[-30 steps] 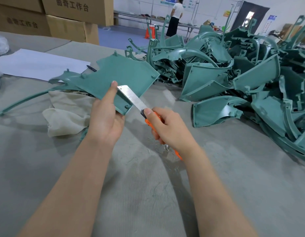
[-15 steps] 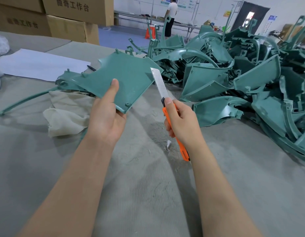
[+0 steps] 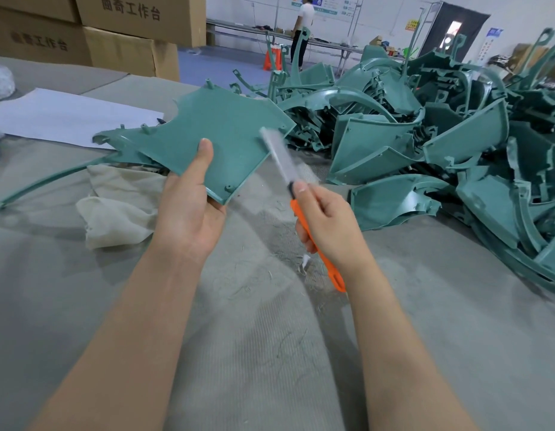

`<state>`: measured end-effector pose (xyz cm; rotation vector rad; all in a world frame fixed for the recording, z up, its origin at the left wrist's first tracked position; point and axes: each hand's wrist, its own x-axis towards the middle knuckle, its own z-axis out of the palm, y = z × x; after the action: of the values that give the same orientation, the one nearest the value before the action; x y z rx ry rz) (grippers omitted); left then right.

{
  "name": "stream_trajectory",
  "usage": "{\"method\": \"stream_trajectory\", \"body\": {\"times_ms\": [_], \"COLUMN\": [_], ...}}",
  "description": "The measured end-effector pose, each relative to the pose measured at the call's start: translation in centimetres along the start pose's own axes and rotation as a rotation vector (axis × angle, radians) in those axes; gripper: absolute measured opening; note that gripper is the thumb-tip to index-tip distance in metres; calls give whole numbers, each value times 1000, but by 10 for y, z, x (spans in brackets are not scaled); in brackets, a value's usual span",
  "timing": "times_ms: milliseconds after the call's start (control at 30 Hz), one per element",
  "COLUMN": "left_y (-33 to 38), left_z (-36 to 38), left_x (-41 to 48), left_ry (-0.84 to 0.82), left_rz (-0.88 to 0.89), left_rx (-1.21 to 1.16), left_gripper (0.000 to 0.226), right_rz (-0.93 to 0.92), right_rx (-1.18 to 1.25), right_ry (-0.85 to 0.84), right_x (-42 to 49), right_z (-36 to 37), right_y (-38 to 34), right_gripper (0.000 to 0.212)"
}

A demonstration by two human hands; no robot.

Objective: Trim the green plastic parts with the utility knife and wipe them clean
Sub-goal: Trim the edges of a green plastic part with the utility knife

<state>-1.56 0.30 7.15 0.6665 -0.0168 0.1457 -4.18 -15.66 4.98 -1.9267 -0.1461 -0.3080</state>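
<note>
My left hand (image 3: 189, 209) grips the near corner of a flat green plastic part (image 3: 220, 132), thumb on top, holding it tilted above the table. My right hand (image 3: 324, 225) grips an orange utility knife (image 3: 313, 241) with a long silver blade. The blade is blurred and lies along the part's right edge. A beige cloth (image 3: 120, 209) lies crumpled on the table under the part's left end.
A big pile of green plastic parts (image 3: 441, 144) fills the right side of the grey table (image 3: 239, 353). White paper (image 3: 61, 116) lies at the left, cardboard boxes (image 3: 114, 29) behind it. Plastic shavings litter the table below the knife. A person stands far back.
The knife swung out from the part's lower edge to the right and up, and now its blade is back against the right edge. The part is tilted up and held a little higher.
</note>
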Motion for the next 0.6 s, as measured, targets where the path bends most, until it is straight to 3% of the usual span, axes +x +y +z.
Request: {"method": "stream_trajectory", "body": {"times_ms": [233, 400, 600], "left_y": [0, -3, -6], "left_z": [-2, -1, 2], "left_x": [1, 0, -2], "left_ry": [-12, -27, -53], "left_rz": [18, 14, 31], "left_rx": [2, 74, 143], "left_gripper": [15, 20, 25], "right_rz": [-6, 0, 3], "right_rx": [-87, -70, -171], "right_ry": [-112, 46, 76], "right_x": [0, 4, 8], "right_z": [7, 2, -4], "right_y": [2, 6, 10], "right_gripper": [42, 46, 44]}}
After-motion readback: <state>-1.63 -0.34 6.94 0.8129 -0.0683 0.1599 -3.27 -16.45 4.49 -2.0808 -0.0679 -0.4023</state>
